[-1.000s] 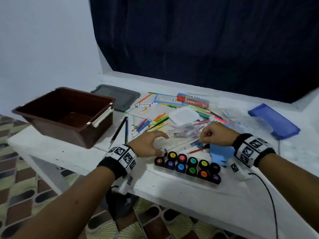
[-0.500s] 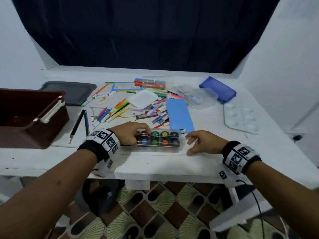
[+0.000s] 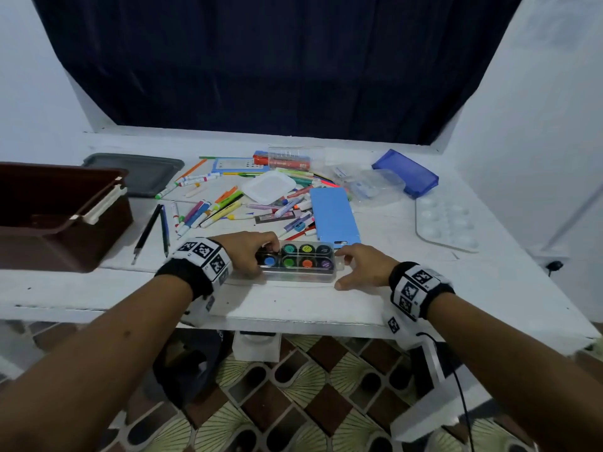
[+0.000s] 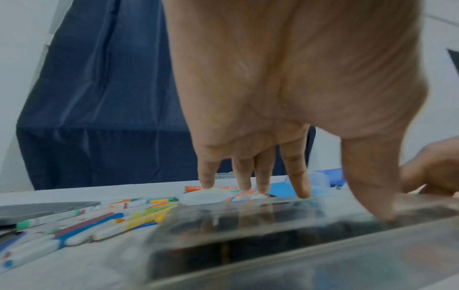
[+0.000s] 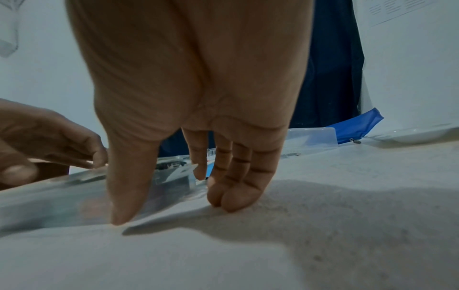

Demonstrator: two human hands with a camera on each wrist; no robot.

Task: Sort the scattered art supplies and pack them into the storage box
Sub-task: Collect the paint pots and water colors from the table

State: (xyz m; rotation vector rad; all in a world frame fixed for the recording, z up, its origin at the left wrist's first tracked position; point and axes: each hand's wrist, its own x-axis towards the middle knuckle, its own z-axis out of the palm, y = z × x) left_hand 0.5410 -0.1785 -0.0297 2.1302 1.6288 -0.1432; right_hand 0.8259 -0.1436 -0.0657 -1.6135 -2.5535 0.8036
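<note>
A clear plastic case of paint pots (image 3: 298, 261) lies near the table's front edge with its clear lid on top. My left hand (image 3: 261, 256) covers its left end. In the left wrist view the straight fingers (image 4: 298, 188) press on the lid (image 4: 248, 225) and the thumb on its near edge. My right hand (image 3: 341, 269) brackets the right end, thumb at the near corner and index finger at the far corner. In the right wrist view the other fingers (image 5: 233, 198) rest on the table. The brown storage box (image 3: 65, 243) stands open at the left.
Behind the case lie scattered markers (image 3: 208, 213), two dark pencils (image 3: 148, 231) and a flat blue case (image 3: 334, 213). Further back are a grey lid (image 3: 143, 174), a white tub lid (image 3: 269, 187), a clear container (image 3: 375, 187) and a blue pouch (image 3: 408, 172). A white palette (image 3: 447, 220) is at the right.
A second ago the paint pots stood uncovered while both hands handled clear plastic behind them. Now the lid covers the pots, and my right hand has closed in on the case's right end.
</note>
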